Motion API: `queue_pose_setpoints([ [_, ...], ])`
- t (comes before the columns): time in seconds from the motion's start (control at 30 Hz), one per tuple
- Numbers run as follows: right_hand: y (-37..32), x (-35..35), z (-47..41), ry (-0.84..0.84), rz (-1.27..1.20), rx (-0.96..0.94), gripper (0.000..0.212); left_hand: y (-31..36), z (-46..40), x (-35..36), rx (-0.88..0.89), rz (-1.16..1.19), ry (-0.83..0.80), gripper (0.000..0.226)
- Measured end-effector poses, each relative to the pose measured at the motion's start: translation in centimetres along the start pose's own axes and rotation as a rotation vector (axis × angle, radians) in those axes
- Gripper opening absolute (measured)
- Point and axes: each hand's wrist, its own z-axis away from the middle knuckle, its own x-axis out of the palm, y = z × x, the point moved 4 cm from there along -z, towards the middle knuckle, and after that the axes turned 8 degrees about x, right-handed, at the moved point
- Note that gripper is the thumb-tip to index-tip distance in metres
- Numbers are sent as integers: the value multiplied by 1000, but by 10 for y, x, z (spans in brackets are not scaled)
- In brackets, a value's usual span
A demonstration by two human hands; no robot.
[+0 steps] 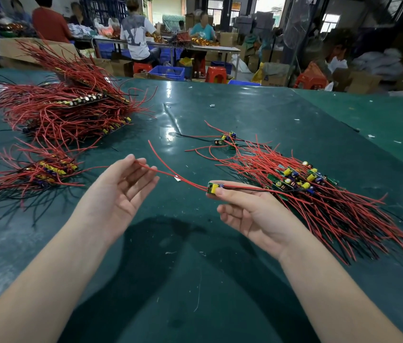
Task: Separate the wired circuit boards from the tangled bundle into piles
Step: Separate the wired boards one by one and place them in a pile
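Observation:
My right hand (250, 209) pinches a small green circuit board (214, 187) between thumb and fingers, just left of the tangled bundle (314, 191) of boards with red and black wires. Red wires (170, 172) run from that board leftward across my left hand (121, 191), which is palm up with relaxed fingers; one wire lies over its fingertips. A sorted pile (44, 170) of wired boards lies at the left. A bigger heap (66, 107) of wired boards sits at the far left.
The dark green table (220, 115) carries a few loose boards (227, 139) beyond the bundle and small scraps. Past the far edge, people sit at another bench among cardboard boxes, blue crates and red stools.

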Motion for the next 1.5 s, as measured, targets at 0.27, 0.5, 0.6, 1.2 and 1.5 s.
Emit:
queue_pose_setpoints([
  [0.27,0,-3,-1,26,0,-4,13,-2,2,0,-70,67,26,24],
  [0.5,0,-3,-4,18,18,-2,14,-4,5,4,-171,153,-16,30],
  [0.6,0,-3,-5,16,11,-2,13,-4,9,8,-210,153,-94,22],
  [1.2,3,-7,-7,131,-73,-48,9,-16,5,5,21,-70,-102,31],
  [1.5,6,-4,-8,108,-172,23,12,-12,3,4,68,8,-161,15],
])
